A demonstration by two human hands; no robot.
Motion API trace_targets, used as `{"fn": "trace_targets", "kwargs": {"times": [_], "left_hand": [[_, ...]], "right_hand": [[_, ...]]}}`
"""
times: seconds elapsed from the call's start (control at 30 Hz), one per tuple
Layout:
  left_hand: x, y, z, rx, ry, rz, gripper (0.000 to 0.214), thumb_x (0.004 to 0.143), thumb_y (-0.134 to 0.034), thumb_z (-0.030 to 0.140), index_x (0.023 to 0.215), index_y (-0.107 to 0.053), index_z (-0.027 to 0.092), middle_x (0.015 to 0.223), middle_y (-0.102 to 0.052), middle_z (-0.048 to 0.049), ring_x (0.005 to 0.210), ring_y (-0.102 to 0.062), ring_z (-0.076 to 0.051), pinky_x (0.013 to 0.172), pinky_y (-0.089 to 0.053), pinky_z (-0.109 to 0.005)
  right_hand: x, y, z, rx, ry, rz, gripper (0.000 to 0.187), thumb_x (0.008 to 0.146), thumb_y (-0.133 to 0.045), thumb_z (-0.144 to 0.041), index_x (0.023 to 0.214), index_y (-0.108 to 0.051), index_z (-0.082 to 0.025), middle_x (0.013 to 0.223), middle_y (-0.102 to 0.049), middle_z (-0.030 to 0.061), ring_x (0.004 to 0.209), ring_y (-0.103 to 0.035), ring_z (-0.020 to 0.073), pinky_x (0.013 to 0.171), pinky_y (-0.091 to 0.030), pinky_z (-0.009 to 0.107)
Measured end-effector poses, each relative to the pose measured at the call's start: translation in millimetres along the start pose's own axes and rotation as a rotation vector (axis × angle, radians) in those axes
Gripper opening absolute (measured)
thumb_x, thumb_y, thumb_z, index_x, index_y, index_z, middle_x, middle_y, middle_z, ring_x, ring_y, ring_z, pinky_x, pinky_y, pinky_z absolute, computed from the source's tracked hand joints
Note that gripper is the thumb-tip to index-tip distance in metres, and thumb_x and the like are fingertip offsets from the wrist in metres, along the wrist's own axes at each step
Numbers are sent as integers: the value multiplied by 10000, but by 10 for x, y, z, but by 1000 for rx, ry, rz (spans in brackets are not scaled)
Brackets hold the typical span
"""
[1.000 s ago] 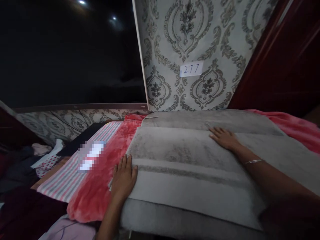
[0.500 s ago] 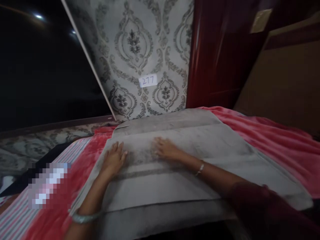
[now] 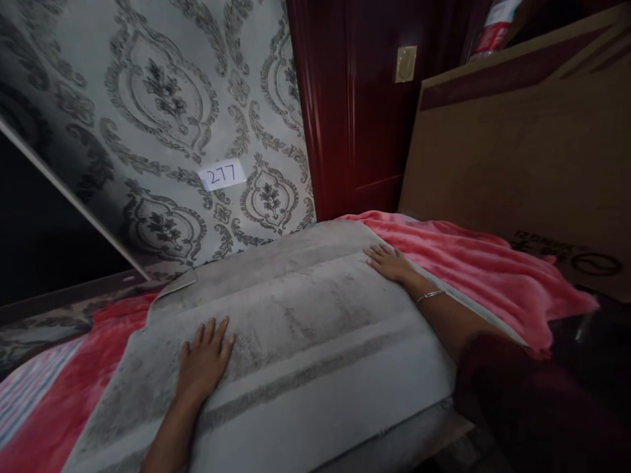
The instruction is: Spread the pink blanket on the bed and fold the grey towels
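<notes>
Hands (image 3: 203,361) (image 3: 388,263) on grey cloth (image 3: 305,315), label (image 3: 224,175) (handwritten "277")

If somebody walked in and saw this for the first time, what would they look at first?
Probably the big grey cloth in the middle, with the left hand and the right hand resting on it. Bright pink fabric showing at both sides catches the eye too. Behind, a white paper marked 277 is on the patterned wall, and a large cardboard box stands at the right.
</notes>
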State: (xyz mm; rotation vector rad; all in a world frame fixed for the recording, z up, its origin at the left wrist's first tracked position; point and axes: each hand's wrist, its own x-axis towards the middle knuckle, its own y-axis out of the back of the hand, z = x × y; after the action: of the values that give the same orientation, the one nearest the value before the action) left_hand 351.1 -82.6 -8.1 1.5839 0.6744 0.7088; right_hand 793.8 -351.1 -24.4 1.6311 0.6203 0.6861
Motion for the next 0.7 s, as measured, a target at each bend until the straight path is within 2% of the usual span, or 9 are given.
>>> {"fn": "trace_targets", "kwargs": {"times": [0.07,0.2,0.4,0.53,0.63,0.7], "left_hand": [[8,3,8,-15,2,1,598,1021,-250,418,1579,-345,229,1653,-283,-119,1537,-231,-316,1198,-251,-599],[19,-12,7,-35,3,7,593,1020,-263,419,1575,-355,234,1653,-284,-116,1535,-235,-317,1200,-251,-597],[-24,52,61,-44,11,5,582,1020,-281,416,1569,-372,245,1646,-302,-123,1528,-258,-316,1195,-255,-603],[-69,103,106,-54,20,-4,579,1021,-290,419,1568,-375,248,1642,-317,-116,1527,-261,-315,1197,-258,-594],[-93,105,118,-60,14,8,583,1020,-301,429,1564,-382,238,1640,-322,-121,1523,-272,-321,1195,-263,-592],[-107,95,123,-68,8,16,587,1019,-305,437,1562,-387,230,1639,-321,-129,1521,-273,-330,1190,-263,-597]], "right_hand": [[21,-29,161,3,-76,19,618,1028,-197,-502,1587,-340,-281,1650,-253,53,1523,-194,318,1186,-212,636],[47,-99,213,17,-157,35,642,1024,-200,-527,1590,-337,-257,1662,-220,45,1522,-196,313,1194,-227,608],[21,-140,215,17,-182,61,646,1034,-189,-497,1581,-345,-193,1661,-224,81,1519,-205,297,1202,-227,567],[-41,-72,227,37,-175,100,618,1033,-213,-465,1554,-394,-187,1646,-264,103,1504,-245,303,1187,-260,569],[-174,34,53,42,-232,112,620,1036,-191,-458,1528,-435,-172,1640,-267,134,1513,-203,347,1160,-269,628],[-348,66,-232,34,-157,152,628,1036,-190,-461,1531,-431,-159,1638,-258,156,1518,-179,362,1153,-270,641]]}}
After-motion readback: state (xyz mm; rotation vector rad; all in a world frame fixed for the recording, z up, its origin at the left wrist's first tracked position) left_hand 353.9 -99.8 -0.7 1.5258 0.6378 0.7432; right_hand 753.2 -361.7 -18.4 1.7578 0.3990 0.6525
